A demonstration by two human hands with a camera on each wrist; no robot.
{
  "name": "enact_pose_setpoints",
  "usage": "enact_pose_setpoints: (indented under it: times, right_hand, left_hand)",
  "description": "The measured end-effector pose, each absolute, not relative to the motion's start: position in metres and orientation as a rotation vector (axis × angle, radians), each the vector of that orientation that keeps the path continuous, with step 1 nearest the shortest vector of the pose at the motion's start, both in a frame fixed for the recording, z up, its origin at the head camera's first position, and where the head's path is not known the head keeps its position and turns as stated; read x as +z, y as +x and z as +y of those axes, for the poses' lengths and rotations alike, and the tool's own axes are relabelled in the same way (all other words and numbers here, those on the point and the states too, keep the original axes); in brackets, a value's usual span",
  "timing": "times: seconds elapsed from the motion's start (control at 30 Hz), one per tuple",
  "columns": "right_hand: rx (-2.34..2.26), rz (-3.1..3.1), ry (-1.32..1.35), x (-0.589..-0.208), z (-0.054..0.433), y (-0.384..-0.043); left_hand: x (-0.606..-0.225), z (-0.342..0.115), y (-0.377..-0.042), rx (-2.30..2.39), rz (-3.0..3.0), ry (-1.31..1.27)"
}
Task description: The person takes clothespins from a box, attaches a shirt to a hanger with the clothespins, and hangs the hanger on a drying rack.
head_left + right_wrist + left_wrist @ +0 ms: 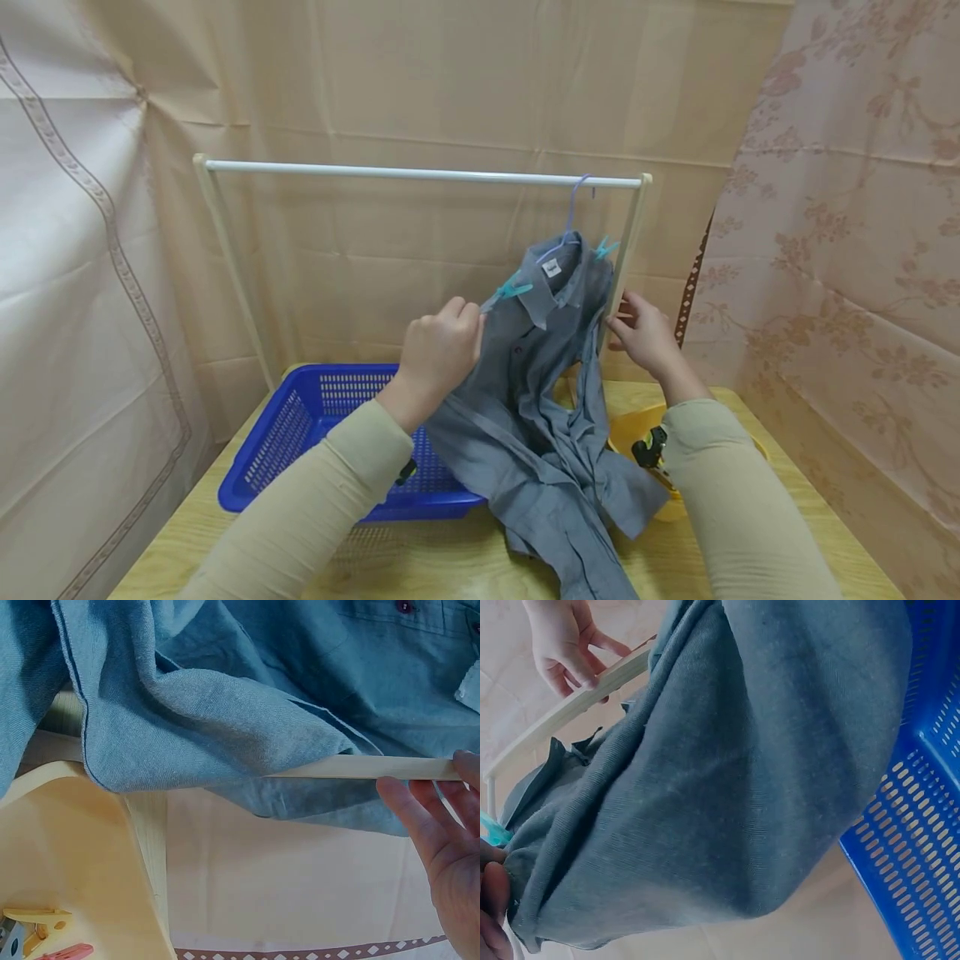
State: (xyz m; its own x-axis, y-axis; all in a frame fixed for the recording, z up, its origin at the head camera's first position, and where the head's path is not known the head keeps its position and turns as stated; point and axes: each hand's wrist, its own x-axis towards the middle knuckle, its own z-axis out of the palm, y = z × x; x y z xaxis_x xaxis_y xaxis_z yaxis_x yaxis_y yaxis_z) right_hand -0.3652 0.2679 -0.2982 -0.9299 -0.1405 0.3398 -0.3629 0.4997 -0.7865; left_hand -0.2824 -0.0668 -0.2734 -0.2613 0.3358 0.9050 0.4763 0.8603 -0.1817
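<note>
A grey-blue button-up shirt (517, 375) hangs from a purple hanger (572, 204) hooked over the rack's white top bar (420, 174). Turquoise clothespins (513, 287) sit at both shoulders. My left hand (444, 342) grips the shirt's shoulder cloth just below the left clothespin; its fingertips (493, 889) show at the edge of the left wrist view. On the other side, my right hand (647, 333) holds the rack's right upright (628, 250) between thumb and fingers. The right wrist view shows those fingers (427, 825) against the upright, beside the shirt.
A blue plastic basket (255, 450) stands on the wooden table (405, 558), partly behind the shirt. At the right is a yellow container (633, 425), with yellow and pink clothespins (71, 951) inside. Cloth curtains (420, 92) surround the table.
</note>
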Motion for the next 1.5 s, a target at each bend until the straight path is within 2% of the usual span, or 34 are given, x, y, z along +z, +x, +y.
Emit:
enact_pose_setpoints:
  times: [0.77,1.5]
  right_hand:
    - [1.197,-2.578,0.434,-0.302,0.274,-0.364]
    - [1.091,-2.523,0.490,-0.267,0.295,-0.329]
  left_hand:
    - [-0.269,-0.082,-0.287,-0.145,-2.042,-0.497]
    - [-0.237,-0.118,-0.276,-0.234,-2.010,-0.513]
